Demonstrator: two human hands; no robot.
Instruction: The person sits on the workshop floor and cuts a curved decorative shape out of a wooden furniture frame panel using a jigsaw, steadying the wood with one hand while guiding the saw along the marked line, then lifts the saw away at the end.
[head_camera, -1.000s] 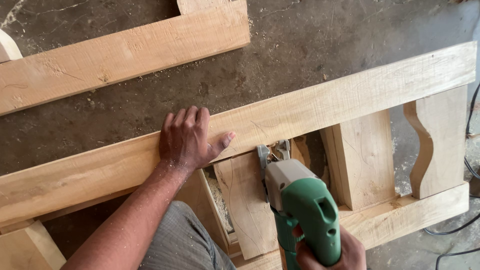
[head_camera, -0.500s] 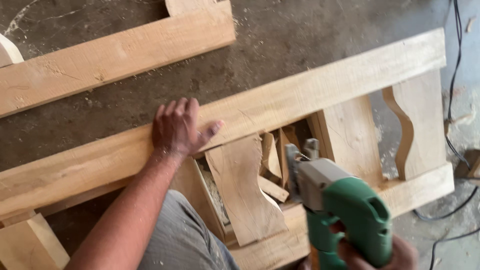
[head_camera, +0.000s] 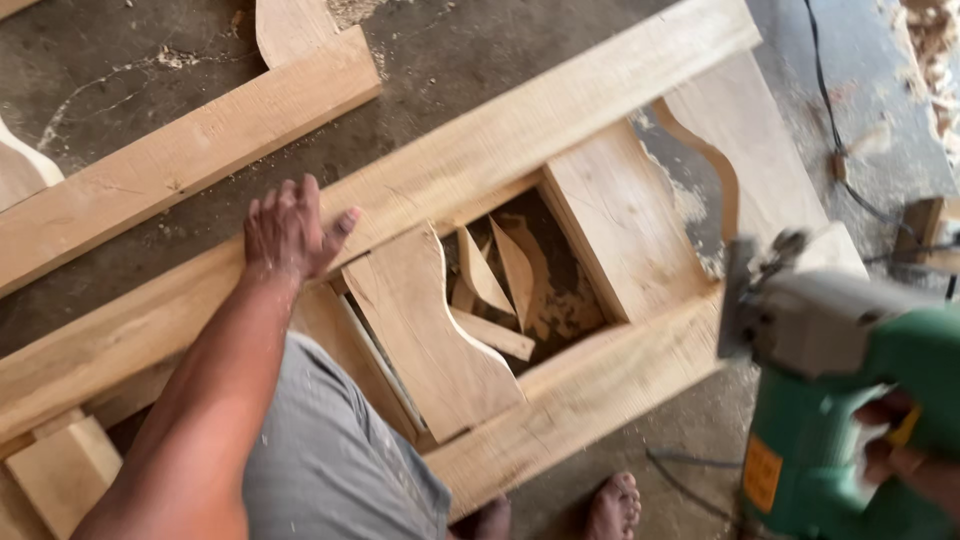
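Keep your left hand (head_camera: 288, 232) flat, fingers spread, pressing down on the long top rail (head_camera: 420, 190) of the wooden frame, just beside the opening where the curved slat (head_camera: 425, 330) sits loose and tilted. Your right hand (head_camera: 905, 462) is wrapped around the handle of the green power jigsaw (head_camera: 835, 385), which is lifted clear of the wood at the lower right, beyond the frame's end; its blade end is blurred, so you cannot tell whether it is running. Hold the tool with its front pointed away from your bracing arm and from your bare feet (head_camera: 610, 505), which rest just beside the bottom rail (head_camera: 590, 390). Mind the black cable (head_camera: 830, 120) trailing past the frame's far end. Several pointed offcuts (head_camera: 490, 280) lie in the opening on sawdust; treat them as loose. The frame lies directly on a rough concrete floor (head_camera: 470, 60) dusted with shavings. A second plank (head_camera: 180, 160) lies near, parallel to the top rail, at upper left.
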